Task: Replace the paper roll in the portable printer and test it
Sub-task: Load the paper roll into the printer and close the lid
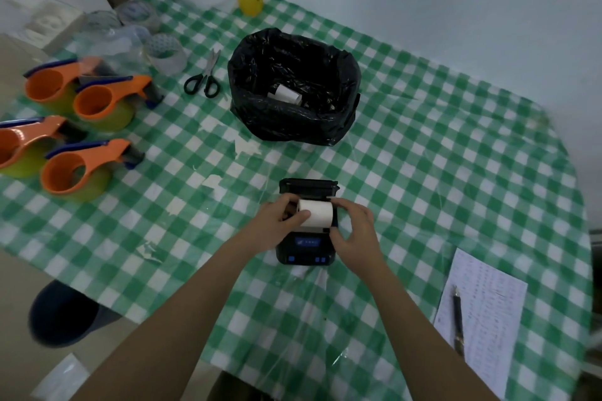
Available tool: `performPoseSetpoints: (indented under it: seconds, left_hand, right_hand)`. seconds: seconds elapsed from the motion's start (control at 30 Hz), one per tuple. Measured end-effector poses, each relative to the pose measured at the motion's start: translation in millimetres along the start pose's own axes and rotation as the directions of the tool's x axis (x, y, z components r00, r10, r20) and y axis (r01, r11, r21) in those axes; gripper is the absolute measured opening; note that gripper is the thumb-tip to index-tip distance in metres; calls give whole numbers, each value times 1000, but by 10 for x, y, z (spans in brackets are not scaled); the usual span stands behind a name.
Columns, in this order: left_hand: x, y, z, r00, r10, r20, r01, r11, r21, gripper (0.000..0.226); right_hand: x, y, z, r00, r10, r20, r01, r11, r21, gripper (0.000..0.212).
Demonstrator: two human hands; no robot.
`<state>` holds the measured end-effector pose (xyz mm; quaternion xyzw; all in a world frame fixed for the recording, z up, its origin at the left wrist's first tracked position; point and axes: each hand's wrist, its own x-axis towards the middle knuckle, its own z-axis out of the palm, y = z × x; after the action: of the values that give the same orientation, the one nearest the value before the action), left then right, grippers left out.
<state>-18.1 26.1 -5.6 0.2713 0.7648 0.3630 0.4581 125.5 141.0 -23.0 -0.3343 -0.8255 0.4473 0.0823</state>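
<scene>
Both hands are meeting over the portable printer [306, 247], which is sitting near the middle of the green-checked tablecloth [423, 172] with its lid [308, 186] tipped open toward the far side. Left hand [280, 216] is curling around the left end of the white paper roll [316, 213], thumb lying across the roll's front — the fingers are closed on it rather than spread. Right hand [353, 231] is cupping the roll's right end and the printer's side, fingers bent; whether it is truly gripping the roll or only steadying the casing I cannot tell. The roll is sitting in or just above the open paper bay, lying on its side, and the printer's small blue screen is glowing below it. Beyond the printer a black bin bag [293, 88] is standing open with a white roll [286, 93] lying inside. Scissors [203, 75] are lying just left of the bag — orange tape dispensers [81, 127] are clustering at the far left, and a pen [458, 316] is resting on a printed sheet [485, 319] at the right.
</scene>
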Motion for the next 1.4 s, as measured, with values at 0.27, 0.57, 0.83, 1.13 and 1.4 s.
performPoseSetpoints:
  seconds: [0.27,0.57,0.83,1.13,1.4]
  left_hand:
    - [-65,62,-60,994,-26,-106,-17,925,-380,23]
    - [-83,27,-70,994,-77,-83,53,966,-254,32]
    - [47,26,91,996,-81,-42,88,969,229,40]
    - [100,84,-19,975,140,-173,-18,823,567,30]
    - [207,169,-177,922,328,-204,-149,789,596,31]
  right_hand:
    - [-221,-78,150,951,-258,-170,240,963,-119,29]
    - [-52,-18,92,841,-527,-121,395,752,-527,10]
    - [6,185,144,825,-565,27,484,681,-549,3]
    - [222,92,194,884,-417,209,464,731,-500,16]
    - [187,149,221,907,-390,158,410,731,-546,12]
